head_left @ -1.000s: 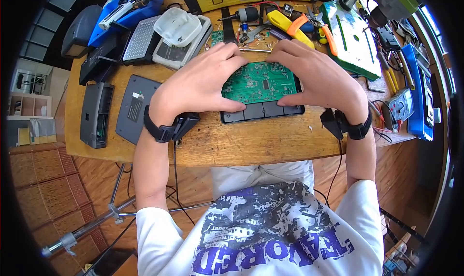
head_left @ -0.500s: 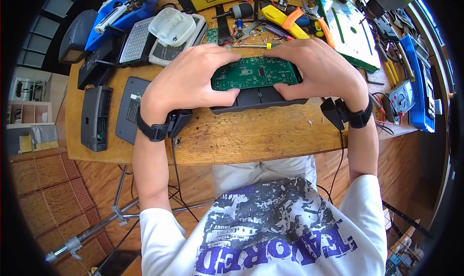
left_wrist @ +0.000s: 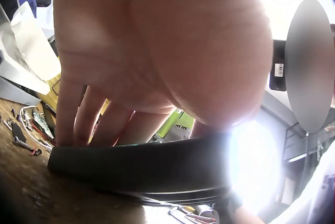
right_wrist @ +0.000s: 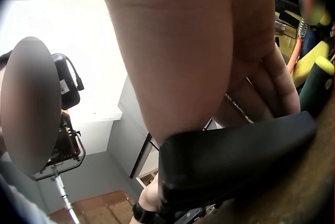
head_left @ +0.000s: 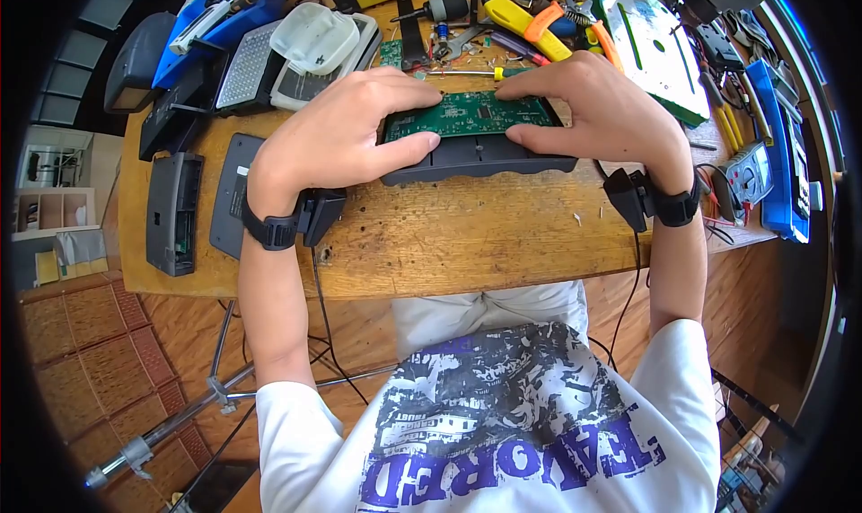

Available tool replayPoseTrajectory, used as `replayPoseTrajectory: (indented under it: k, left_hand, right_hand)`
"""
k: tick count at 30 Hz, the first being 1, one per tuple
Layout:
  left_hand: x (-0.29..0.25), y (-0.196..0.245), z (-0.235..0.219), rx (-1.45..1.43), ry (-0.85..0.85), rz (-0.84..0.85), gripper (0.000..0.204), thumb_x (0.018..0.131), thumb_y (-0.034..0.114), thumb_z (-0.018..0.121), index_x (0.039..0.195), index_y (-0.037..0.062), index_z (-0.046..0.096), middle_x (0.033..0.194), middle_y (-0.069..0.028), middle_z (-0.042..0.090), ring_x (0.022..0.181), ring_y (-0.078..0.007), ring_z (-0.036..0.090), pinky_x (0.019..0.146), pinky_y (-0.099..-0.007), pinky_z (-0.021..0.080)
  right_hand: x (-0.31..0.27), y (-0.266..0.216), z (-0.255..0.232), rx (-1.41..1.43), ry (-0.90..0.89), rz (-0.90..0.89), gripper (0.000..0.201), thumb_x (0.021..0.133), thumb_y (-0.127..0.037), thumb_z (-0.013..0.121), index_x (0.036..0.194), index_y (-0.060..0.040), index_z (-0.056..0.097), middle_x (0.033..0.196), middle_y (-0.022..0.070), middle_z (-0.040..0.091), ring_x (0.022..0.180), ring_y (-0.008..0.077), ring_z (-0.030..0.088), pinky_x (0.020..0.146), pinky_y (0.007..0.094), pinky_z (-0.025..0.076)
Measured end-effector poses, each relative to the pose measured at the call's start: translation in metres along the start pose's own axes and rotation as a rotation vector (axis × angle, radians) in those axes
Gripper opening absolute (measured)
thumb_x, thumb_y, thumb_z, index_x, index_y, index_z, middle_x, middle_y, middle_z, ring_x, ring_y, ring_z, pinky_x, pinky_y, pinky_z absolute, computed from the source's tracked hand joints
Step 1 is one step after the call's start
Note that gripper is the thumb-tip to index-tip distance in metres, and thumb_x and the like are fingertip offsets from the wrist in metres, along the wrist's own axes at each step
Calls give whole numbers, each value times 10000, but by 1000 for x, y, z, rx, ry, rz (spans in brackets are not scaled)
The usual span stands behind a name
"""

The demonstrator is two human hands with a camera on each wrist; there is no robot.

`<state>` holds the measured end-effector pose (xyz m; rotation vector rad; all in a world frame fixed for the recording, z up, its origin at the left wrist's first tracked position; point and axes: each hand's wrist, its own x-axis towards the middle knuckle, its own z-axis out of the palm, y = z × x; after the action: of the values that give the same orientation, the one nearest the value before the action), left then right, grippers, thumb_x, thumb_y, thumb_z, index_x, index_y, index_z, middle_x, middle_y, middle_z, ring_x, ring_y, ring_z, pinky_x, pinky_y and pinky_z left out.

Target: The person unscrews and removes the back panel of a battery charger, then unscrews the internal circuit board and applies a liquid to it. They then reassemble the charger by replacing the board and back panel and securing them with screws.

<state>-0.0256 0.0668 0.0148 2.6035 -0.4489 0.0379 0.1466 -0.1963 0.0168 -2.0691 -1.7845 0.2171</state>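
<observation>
Black case [head_left: 476, 163] held over the wooden bench [head_left: 431, 234], green circuit board [head_left: 458, 114] lying across its far part, a dark strip of the case bare at the near side. Case looks tipped, near edge raised, far edge low; cannot tell whether the far edge touches the bench. Left hand [head_left: 346, 131] spans the case's left end, right hand [head_left: 615, 113] its right end, each pinching near to far — thumb at the near side, fingers toward the far side; fingertips partly hidden, so exact purchase on board or case unclear. Step in hand, as judged: handling case and board as one piece. To do it well, match the two hands' height so the case does not twist, and put the load on the rim rather than on the board's small parts. If the board is loose, which cannot be told, a steeper tilt could slide it toward the far edge — shallow is safer. Screwdriver [head_left: 497, 74] lies just beyond the case; mind it when the far edge comes down.
</observation>
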Motion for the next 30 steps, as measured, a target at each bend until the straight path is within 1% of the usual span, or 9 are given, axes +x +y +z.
replayPoseTrajectory:
  k: [2, 4, 8, 11, 14, 17, 18, 24, 30]
  left_hand:
    - [1, -1, 0, -5, -4, 0, 489, 933, 229, 763, 1321, -67, 727, 1353, -232, 740, 1276, -397, 682, 1154, -468, 497]
    - [0, -1, -1, -10, -8, -8, 522, 893, 239, 794, 1309, -69, 730, 1350, -231, 742, 1271, -398, 688, 1155, -460, 499]
    - [2, 2, -3, 3, -17, -16, 582, 809, 226, 849, 1294, -74, 734, 1352, -232, 743, 1271, -397, 692, 1155, -445, 501]
    - [1, 12, 2, 43, 8, 8, 635, 716, 195, 883, 1266, -81, 728, 1310, -228, 748, 1245, -409, 686, 1136, -441, 514]
    - [3, 30, 8, 162, -14, -31, 661, 664, 164, 882, 1241, -87, 681, 1263, -214, 695, 1216, -421, 644, 1095, -463, 535]
    - [5, 48, 16, 287, -57, -111, 712, 658, 147, 882, 1284, -93, 643, 1330, -220, 654, 1278, -414, 613, 1107, -462, 531]
    - [6, 54, 18, 318, -94, -148, 738, 662, 130, 878, 1310, -99, 609, 1361, -227, 624, 1326, -412, 582, 1135, -459, 518]
    - [0, 60, 28, 341, -31, -169, 745, 698, 118, 863, 1355, -109, 597, 1384, -243, 621, 1352, -408, 575, 1170, -454, 505]
    - [-10, 60, 33, 356, 2, -116, 707, 750, 95, 840, 1376, -132, 603, 1432, -256, 620, 1403, -422, 557, 1199, -462, 486]
  right_hand:
    - [-1, 0, 1, -4, 40, -3, 466, 932, -401, 812, 1151, 11, 813, 905, 223, 780, 848, 400, 749, 819, 456, 594]
    - [-1, 0, 1, -26, -30, 0, 433, 914, -310, 820, 1203, 10, 787, 1077, 210, 803, 851, 385, 755, 809, 429, 594]
    - [-3, -10, 4, -98, 18, -97, 475, 861, -300, 838, 1211, 14, 768, 1070, 199, 795, 891, 390, 752, 821, 443, 596]
    - [-2, -30, 4, -142, -115, -13, 543, 788, -296, 865, 1197, 36, 732, 1071, 196, 774, 936, 388, 753, 831, 454, 600]
    - [-2, -33, 20, -326, 91, -168, 309, 768, -284, 833, 788, -3, 705, 802, 126, 711, 784, 314, 747, 718, 402, 594]
    - [-2, -51, 26, -577, -32, -94, 417, 716, -266, 820, 976, 28, 679, 947, 120, 673, 873, 280, 726, 780, 375, 596]
    - [-3, -52, 31, -598, -25, -100, 300, 729, -223, 758, 895, 2, 648, 881, 90, 621, 787, 228, 693, 694, 332, 580]
    - [-5, -60, 39, -732, -2, -121, 171, 813, -151, 653, 872, 9, 646, 852, 97, 611, 760, 194, 681, 570, 303, 542]
    - [-7, -58, 39, -756, 33, -191, 192, 820, -165, 659, 873, 19, 658, 872, 117, 634, 786, 207, 694, 590, 298, 555]
